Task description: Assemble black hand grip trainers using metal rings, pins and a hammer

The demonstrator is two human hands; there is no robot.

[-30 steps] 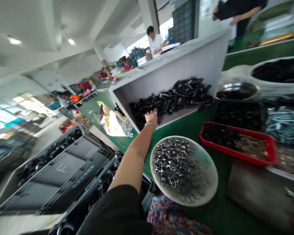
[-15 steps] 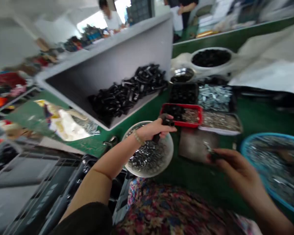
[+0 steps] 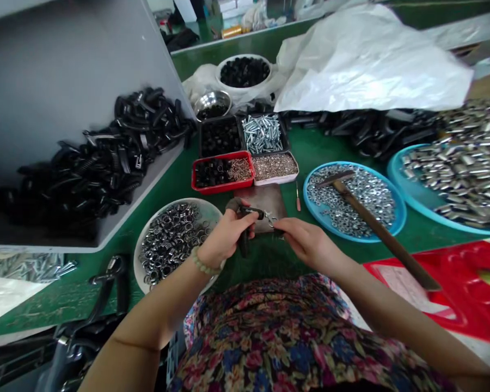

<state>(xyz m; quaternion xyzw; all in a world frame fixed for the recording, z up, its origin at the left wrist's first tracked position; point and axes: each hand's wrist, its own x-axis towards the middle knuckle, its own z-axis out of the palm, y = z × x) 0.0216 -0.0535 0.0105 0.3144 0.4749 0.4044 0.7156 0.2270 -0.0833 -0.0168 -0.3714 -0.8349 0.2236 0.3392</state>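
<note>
Head view: left hand [image 3: 228, 239] closed firmly around the body of a black plastic clip [image 3: 243, 246], seemingly light and stiff; right hand [image 3: 308, 242] pinching a fine, easily dropped wire hook [image 3: 270, 220].

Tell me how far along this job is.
Done-looking: black spring clips heaped in the grey bin. In hand: the left hand grips one clip while the right hand brings a small wire hook to it. Remaining: steel rings on the white plate.

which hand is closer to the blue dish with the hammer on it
Right. The right hand is beside the lower left rim of the blue dish; the left hand is farther off to the dish's left.
</note>
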